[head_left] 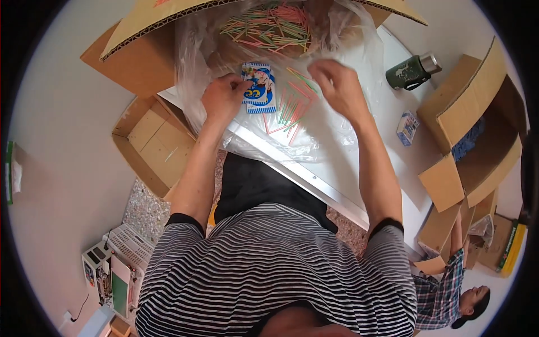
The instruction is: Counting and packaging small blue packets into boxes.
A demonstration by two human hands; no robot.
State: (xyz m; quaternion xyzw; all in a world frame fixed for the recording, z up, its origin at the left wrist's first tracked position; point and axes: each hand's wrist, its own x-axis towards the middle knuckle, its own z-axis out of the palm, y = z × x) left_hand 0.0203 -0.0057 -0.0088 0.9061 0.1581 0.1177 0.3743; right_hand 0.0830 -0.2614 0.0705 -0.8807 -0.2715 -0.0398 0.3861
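Two flat blue-and-white packets point(261, 104) lie overlapping on clear plastic sheeting point(320, 129). My left hand point(224, 96) is at their left side, with its thumb and fingertips closed on the edge of the upper packet. Across from it, my right hand point(341, 90) hovers with curved fingers, slightly blurred; nothing shows in it. Between and below the hands are loose thin pink, green and yellow sticks point(291, 109). A larger heap of such sticks point(269, 28) is farther back, inside the plastic-lined cardboard box point(143, 59).
A dark green flask point(412, 72) and a small blue-and-white box point(407, 128) are on the white table point(342, 194) at right. Open cartons point(477, 106) stand beyond. Below left is a shallow cardboard box point(154, 140). Another person point(449, 286) sits at the lower right.
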